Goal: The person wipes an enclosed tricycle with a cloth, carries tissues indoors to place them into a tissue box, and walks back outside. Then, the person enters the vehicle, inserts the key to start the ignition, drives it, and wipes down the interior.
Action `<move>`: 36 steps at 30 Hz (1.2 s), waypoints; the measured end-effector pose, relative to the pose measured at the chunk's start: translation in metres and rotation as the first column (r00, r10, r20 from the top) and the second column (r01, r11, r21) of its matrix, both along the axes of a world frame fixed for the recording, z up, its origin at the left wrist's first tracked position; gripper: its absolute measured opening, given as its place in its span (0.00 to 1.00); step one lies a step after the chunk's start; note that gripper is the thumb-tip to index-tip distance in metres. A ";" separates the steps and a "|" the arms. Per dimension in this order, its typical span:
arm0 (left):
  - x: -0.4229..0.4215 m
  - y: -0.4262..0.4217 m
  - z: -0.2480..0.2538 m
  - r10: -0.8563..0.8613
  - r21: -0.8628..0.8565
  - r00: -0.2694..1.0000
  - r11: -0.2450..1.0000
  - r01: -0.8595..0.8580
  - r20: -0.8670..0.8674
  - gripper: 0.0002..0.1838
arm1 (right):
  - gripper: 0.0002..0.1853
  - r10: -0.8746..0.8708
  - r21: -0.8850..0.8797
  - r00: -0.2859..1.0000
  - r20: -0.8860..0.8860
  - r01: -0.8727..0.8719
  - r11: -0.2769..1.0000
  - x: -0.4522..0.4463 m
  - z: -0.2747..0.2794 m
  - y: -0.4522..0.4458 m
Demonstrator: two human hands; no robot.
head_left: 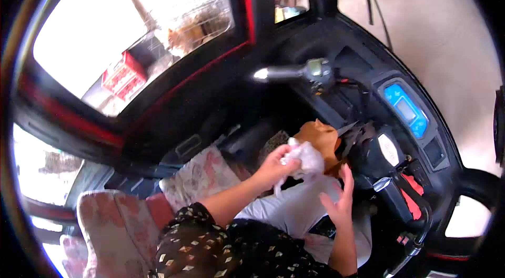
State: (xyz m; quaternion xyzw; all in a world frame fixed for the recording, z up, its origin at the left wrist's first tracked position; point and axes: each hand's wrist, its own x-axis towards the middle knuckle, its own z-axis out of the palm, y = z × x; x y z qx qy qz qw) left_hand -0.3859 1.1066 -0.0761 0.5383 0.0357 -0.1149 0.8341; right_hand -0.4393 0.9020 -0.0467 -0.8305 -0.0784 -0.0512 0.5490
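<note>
My left hand is closed on a crumpled white bundle, held above my lap. The bundle looks like a thin plastic bag or a cloth; I cannot tell which. To its right, my right hand is raised with fingers apart and nothing in it, over my light grey trousers. Just beyond the bundle lies a tan-orange soft item, perhaps a bag, partly covered by the bundle.
I sit inside a small vehicle cab. A handlebar grip and a dashboard with a blue display are ahead. Floral seat covers are at the left. A red crate shows through the side window.
</note>
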 end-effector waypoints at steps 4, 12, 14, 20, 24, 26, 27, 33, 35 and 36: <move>-0.029 -0.008 0.043 -0.264 -0.092 0.964 0.961 0.260 -0.034 0.20 | 0.55 0.268 0.327 0.963 -0.016 -0.248 0.912 0.004 0.001 0.032; -0.021 0.063 0.045 -0.196 0.433 0.973 0.872 0.229 -0.121 0.15 | 0.25 0.131 0.758 0.869 -0.476 0.331 0.562 0.001 -0.021 0.037; -0.020 0.116 0.000 0.156 0.478 0.979 0.876 -0.073 -0.135 0.13 | 0.29 0.150 0.745 0.882 -0.447 0.274 0.608 0.005 -0.015 0.025; -0.062 0.280 -0.075 0.849 0.430 0.527 0.461 -0.776 0.040 0.09 | 0.35 0.070 0.711 0.933 -0.353 0.219 0.668 0.014 0.021 0.019; -0.064 0.305 -0.043 0.868 0.312 0.468 0.497 -0.809 -0.168 0.17 | 0.33 0.096 0.713 0.928 -0.359 0.206 0.671 0.022 0.019 0.017; -0.064 0.308 -0.039 0.860 0.320 0.480 0.511 -0.798 -0.175 0.21 | 0.32 0.112 0.734 0.934 -0.338 0.188 0.652 0.025 0.013 0.015; -0.066 0.309 -0.038 0.851 0.332 0.490 0.525 -0.784 -0.188 0.25 | 0.32 0.125 0.752 0.938 -0.324 0.175 0.636 0.026 0.011 0.016; -0.048 0.314 -0.041 0.917 0.474 0.344 0.398 -0.785 -0.201 0.27 | 0.32 0.078 0.722 0.937 -0.339 0.207 0.660 0.025 0.025 0.027; -0.043 0.316 -0.057 0.943 0.463 0.280 0.332 -0.822 -0.180 0.26 | 0.32 0.057 0.749 0.941 -0.333 0.228 0.622 0.022 0.015 0.020; -0.041 0.316 -0.057 0.949 0.387 0.287 0.315 -0.867 -0.131 0.26 | 0.32 0.020 0.727 0.934 -0.358 0.265 0.633 0.021 0.014 0.016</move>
